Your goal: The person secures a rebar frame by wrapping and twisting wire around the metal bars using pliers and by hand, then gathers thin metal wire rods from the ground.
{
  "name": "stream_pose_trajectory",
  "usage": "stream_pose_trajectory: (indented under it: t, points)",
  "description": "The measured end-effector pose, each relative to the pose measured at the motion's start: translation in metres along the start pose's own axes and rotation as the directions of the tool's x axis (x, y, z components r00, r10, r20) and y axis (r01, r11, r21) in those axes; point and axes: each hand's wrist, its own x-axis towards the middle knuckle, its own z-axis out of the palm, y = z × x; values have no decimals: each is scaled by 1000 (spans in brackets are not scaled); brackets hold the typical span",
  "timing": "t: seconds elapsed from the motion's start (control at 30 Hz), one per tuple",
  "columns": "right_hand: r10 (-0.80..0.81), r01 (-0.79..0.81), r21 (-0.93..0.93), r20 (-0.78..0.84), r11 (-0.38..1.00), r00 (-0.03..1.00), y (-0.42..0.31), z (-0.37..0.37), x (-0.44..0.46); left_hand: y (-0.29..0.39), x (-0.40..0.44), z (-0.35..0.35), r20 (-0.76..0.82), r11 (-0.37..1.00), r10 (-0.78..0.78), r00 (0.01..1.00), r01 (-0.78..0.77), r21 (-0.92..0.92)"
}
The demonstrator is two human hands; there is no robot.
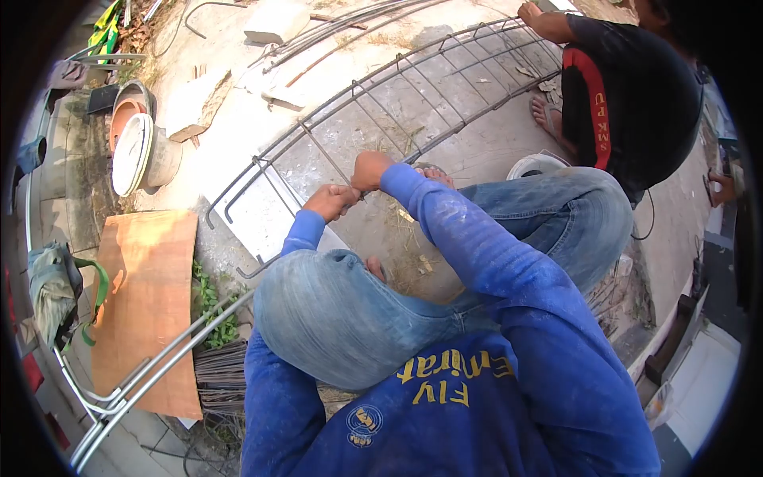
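Note:
A long rebar cage (395,65) of steel bars with crosswise stirrups lies in front of me, running from near my knees to the upper right. My left hand (330,203) is closed around its near lengthwise bar, close to the hooked end. Right beside it, my right hand (369,171) is closed at the spot where a stirrup meets that bar. Whatever small thing sits inside the right fingers is hidden. Under this end of the cage lies a white board (262,195).
A co-worker in a black shirt (644,95) crouches at the right, one hand (544,22) at the cage's far end. Leftward are buckets (131,155), a concrete chunk (197,103), a plywood sheet (143,294), metal tubes (175,346) and a bundle of thin rods (222,378). Loose bars lie at the top.

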Motion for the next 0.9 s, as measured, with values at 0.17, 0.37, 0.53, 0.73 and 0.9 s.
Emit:
stream_pose_trajectory:
  t: [0.17, 0.37, 0.53, 0.73, 0.9]
  points:
    - [229, -25, 739, -176, 673, 957, 18, 65, -51, -3, 2, -5, 25, 1000, 11, 1000, -11, 9]
    - [276, -98, 950, 12, 298, 961, 14, 101, -61, -7, -2, -4, -12, 1000, -5, 1000, 5, 29]
    - [167, -209, 914, 159, 348, 973, 40, 81, -50, -8, 5, -1, -10, 987, 56, 998, -57, -150]
    - [77, -327, 899, 319, 290, 945, 50, 76, -37, -8, -4, 3, 6, 968, 24, 1000, -22, -250]
    - [111, -272, 834, 250, 481, 962, 50, 72, -29, 1, -6, 2, -21, 980, -15, 1000, 11, -199]
